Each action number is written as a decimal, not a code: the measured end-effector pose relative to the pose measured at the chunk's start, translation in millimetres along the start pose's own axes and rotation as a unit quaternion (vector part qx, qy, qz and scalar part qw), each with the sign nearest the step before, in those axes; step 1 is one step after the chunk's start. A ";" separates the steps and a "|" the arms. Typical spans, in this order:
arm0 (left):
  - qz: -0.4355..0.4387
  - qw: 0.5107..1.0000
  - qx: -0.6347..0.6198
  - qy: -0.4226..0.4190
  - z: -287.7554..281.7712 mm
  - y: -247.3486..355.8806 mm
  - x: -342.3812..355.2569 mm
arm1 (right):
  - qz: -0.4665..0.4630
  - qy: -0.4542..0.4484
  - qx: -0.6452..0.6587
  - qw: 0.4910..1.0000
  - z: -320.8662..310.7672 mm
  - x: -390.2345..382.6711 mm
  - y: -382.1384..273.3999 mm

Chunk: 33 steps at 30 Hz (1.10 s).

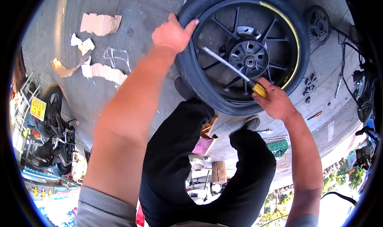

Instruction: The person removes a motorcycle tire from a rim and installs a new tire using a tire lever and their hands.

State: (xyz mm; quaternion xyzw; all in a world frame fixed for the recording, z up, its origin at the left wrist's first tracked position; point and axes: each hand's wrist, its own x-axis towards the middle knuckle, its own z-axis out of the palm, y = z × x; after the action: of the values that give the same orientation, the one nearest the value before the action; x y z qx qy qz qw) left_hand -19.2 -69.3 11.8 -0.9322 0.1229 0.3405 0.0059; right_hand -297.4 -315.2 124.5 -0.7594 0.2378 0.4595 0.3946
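Nearest the camera, the person's two legs in black trousers (pixel 187 163) bend over the concrete floor (pixel 139 11), with grey shoes just under the wheel's near edge. The right hand (pixel 275 101) is closed around the yellow handle of a long tyre lever (pixel 231 69), whose metal shaft runs up and left across the spokes to the tyre's inner edge. The left hand (pixel 172 34) lies flat and spread on the black tyre (pixel 191 71) at its left side, thumb over the rim edge, gripping nothing else. The motorcycle wheel (pixel 249 59) lies on the floor, a black spoked rim with a thin yellow stripe along its right side.

Beyond the wheel to the right rest a toothed sprocket (pixel 318 26), a chain and small dark parts. To the left, torn brown cardboard pieces (pixel 99 24) and white scraps are scattered on the floor. At the far left edge stands a parked motorcycle (pixel 52 123) bearing a small yellow rectangular plate (pixel 38 108).
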 end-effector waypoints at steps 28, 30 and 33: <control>-0.028 0.996 -0.067 0.050 -4.6 10.0 5.1 | -0.071 -0.049 0.002 0.996 -59.9 96.9 -5.8; -0.039 0.997 -0.069 0.024 -5.3 10.9 3.0 | -0.037 -0.074 0.033 0.996 -62.9 98.0 -10.2; -0.032 0.997 -0.067 0.034 1.3 6.1 1.7 | -0.057 -0.059 -0.009 0.997 -64.5 103.4 -6.3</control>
State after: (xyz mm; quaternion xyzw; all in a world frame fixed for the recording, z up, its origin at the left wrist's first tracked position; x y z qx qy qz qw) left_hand -20.1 -75.5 10.1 -0.9450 0.0699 0.3157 -0.0500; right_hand -212.0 -364.2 52.5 -0.7470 0.1660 0.4821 0.4268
